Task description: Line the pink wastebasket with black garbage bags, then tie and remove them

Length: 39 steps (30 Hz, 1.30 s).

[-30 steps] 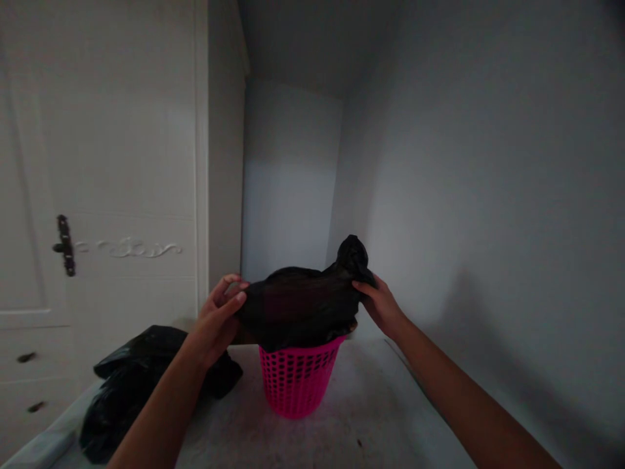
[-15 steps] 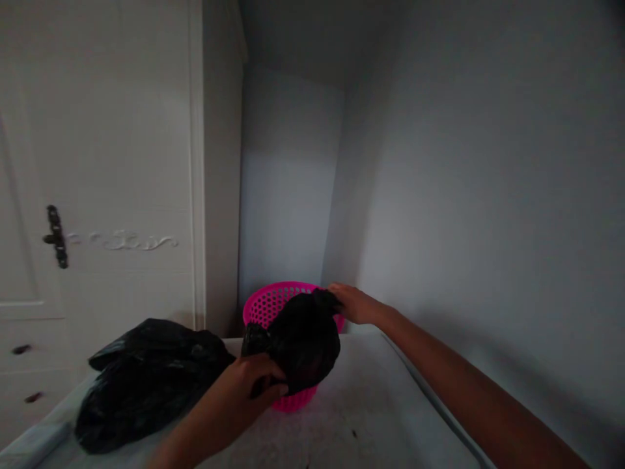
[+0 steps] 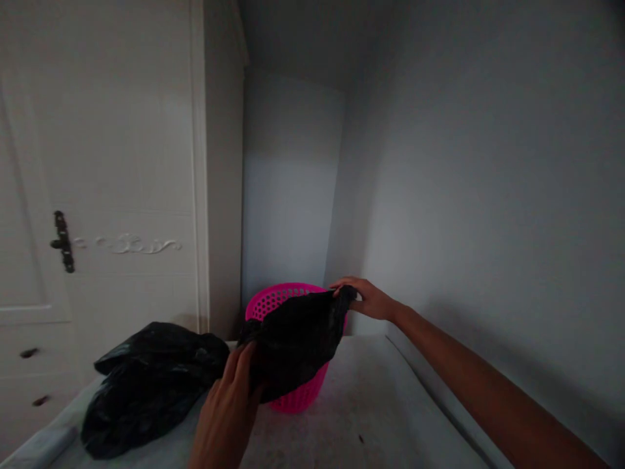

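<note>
A black plastic bag (image 3: 297, 342) is stretched between my two hands, in front of and partly over a pink perforated basket (image 3: 289, 402). My left hand (image 3: 233, 384) grips the bag's near left edge, with the thumb side hidden by the plastic. At the basket's far right rim, my right hand (image 3: 366, 298) pinches the bag's other edge between thumb and fingers. The bag hides much of the basket's front and its inside. Another black plastic bag (image 3: 151, 384), crumpled, lies to the left of my left hand.
The basket and bags rest on a pale, stained tabletop (image 3: 371, 397). A white wardrobe (image 3: 131, 163) with a dark handle (image 3: 63, 241) and drawers stands at the left. A grey wall (image 3: 488, 182) runs close along the right side.
My right hand has moved slightly right, pulling the bag wider and flatter across the basket. My left hand has turned more upright, with its fingers now over the bag's edge.
</note>
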Available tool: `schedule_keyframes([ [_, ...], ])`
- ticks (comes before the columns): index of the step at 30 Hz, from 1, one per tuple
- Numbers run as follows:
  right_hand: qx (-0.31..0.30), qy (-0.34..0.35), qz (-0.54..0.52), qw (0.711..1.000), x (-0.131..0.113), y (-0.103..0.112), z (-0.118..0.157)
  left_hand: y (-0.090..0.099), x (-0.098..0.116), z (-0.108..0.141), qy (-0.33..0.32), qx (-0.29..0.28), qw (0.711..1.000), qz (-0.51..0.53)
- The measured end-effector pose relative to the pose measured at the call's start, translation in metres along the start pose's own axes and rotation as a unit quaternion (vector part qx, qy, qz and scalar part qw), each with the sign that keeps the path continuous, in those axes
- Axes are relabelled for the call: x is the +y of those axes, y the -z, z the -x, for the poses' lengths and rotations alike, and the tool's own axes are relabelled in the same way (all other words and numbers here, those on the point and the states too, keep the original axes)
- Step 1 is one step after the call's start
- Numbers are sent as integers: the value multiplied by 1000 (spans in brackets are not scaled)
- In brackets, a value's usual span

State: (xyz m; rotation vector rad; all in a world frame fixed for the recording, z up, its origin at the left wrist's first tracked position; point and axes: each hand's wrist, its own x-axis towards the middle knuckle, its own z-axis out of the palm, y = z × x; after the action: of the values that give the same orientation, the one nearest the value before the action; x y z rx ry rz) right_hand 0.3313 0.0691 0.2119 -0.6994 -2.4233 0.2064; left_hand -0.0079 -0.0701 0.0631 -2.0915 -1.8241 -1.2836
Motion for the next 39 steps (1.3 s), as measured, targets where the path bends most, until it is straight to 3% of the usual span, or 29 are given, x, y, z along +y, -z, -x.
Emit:
schedule_keyframes([
  [2,2,38,64,997,-4,9,21,-2,1,1,8,19,1000,7],
  [6,-78,52,213,973,1,10,57,-2,5,-5,-14,50,999,-3],
  [12,-117,-56,306,943,35,-20,85,-9,-9,-14,-29,77,996,20],
  [14,-81,-92,257,959,46,-30,84,-11,-13,-18,-4,82,995,59],
  [17,60,-170,50,982,59,-41,67,-9,-15,-31,70,70,981,167],
  [19,152,-232,-103,955,64,-47,47,-7,-15,-46,113,47,959,257],
  [21,194,-271,-193,923,65,-55,28,-6,-15,-62,135,30,931,338],
  [27,251,-331,-310,856,56,-90,3,-9,-16,-89,235,15,858,457],
  [30,288,-347,-351,821,51,-100,3,-6,-20,-93,230,21,852,470],
  [33,300,-332,-390,805,46,-104,4,-5,-27,-99,206,-19,842,498],
  [39,284,-313,-462,779,35,-113,7,-15,-37,-111,297,-87,818,485],
])
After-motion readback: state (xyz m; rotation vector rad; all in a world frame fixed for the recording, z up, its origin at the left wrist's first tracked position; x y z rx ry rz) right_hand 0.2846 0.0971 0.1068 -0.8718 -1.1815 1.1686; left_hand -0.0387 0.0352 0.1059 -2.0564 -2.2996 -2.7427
